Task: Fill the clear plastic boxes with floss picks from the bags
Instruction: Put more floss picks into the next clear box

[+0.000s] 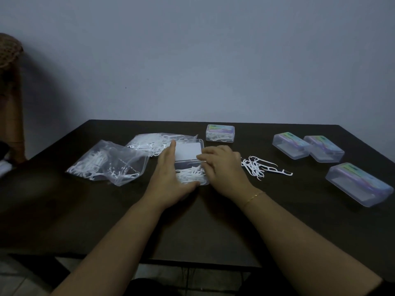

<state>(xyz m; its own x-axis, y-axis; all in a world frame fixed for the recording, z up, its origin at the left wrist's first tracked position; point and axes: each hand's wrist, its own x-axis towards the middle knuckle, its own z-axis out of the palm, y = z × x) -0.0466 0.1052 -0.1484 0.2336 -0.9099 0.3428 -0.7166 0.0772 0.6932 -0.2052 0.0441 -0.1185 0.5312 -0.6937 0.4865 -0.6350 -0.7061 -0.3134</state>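
An open clear plastic box [189,165] lies in the middle of the dark table, its lid [189,151] flipped back and white floss picks [191,173] in its base. My left hand [168,178] lies flat against the box's left side, fingers straight. My right hand [222,167] rests on the box's right edge with fingers curled down; I cannot tell whether it holds picks. Two clear bags of floss picks lie to the left, one near [106,162] and one farther back [154,141]. A loose pile of picks [259,167] lies right of my right hand.
A shut box with picks inside [220,133] stands behind the open one. Three shut boxes with coloured labels stand at the right: two at the back [290,146] [323,151] and one nearer [358,184]. The table's front edge [192,260] runs below my forearms.
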